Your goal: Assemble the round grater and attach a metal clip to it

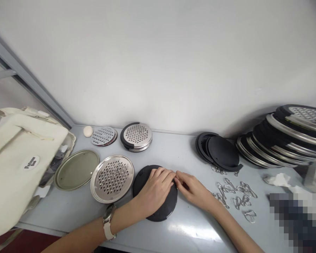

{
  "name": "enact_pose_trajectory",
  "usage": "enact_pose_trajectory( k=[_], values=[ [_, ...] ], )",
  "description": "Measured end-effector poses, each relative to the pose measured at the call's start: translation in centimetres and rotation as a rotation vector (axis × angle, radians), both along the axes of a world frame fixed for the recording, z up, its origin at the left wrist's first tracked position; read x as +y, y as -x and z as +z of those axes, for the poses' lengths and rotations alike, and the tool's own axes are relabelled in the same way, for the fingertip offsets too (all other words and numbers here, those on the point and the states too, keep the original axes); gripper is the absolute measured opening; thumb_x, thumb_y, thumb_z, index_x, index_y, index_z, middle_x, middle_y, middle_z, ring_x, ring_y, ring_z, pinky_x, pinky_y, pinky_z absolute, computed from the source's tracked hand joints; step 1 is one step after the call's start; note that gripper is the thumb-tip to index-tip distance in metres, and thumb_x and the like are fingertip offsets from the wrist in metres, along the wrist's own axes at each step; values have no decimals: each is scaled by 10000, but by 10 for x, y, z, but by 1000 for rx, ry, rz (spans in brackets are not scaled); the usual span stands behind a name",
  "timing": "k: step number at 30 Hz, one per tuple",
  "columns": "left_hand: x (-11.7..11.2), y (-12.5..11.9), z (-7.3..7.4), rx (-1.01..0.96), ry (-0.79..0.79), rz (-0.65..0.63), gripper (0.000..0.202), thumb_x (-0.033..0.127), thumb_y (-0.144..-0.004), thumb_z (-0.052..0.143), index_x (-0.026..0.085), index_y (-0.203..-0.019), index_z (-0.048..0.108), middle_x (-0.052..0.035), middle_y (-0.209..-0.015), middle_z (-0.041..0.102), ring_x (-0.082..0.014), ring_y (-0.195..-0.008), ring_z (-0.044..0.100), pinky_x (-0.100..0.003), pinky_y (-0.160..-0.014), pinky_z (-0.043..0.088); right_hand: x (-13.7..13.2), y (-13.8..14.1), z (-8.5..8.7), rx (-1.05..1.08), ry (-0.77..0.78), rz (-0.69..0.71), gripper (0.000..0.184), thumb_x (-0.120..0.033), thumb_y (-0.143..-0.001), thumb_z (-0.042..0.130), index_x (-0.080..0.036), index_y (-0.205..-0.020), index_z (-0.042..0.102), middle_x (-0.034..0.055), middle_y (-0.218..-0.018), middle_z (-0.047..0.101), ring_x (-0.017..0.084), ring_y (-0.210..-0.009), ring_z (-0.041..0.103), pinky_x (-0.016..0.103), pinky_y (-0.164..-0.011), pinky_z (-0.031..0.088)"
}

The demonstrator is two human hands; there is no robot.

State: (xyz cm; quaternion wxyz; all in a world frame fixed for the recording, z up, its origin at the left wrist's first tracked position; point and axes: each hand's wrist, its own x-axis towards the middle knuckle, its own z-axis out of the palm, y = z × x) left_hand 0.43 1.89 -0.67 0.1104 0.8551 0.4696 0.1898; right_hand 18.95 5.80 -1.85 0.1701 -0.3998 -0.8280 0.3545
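Note:
A round black disc [166, 207] lies flat on the table in front of me. My left hand [156, 188] reaches across its top, fingers bent together over the far right part and holding it. At that same edge my right hand [191, 186] is closed in a pinch, its fingertips touching the left fingers. Whatever sits between the right fingertips is hidden. Just left of the disc is a round metal grater plate [112, 179]. Several bent wire loops [237, 189] are scattered to the right of my right hand.
Farther left are an olive-green round plate [77, 170] and a cream bag [28, 161]. Along the wall sit small grater discs [104, 136], a grater stack [138, 135] and black round parts [222, 153]. A tall leaning stack of graters [284, 140] and crumpled tissue [277, 180] occupy the right.

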Motion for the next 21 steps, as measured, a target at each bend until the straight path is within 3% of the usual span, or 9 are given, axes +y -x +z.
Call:
enact_pose_trajectory(
  k=[6,21],
  values=[
    [1,0,-2,-25,1,-6,211,164,-998,347,187,-1106,527,-52,-1079,612,-183,-1026,534,-356,-880,407,0,0,-1,3,0,3,250,-270,-976,357,-218,-735,400,-16,-671,499,145,-609,467,264,-550,361],
    [0,-1,-4,-18,-10,-11,237,151,-1003,311,185,-1097,526,-53,-1030,603,-190,-1005,543,-362,-868,408,2,-2,-2,-13,1,30,239,-265,-968,378,-217,-735,396,-30,-659,457,140,-598,440,266,-579,371]
  ],
)
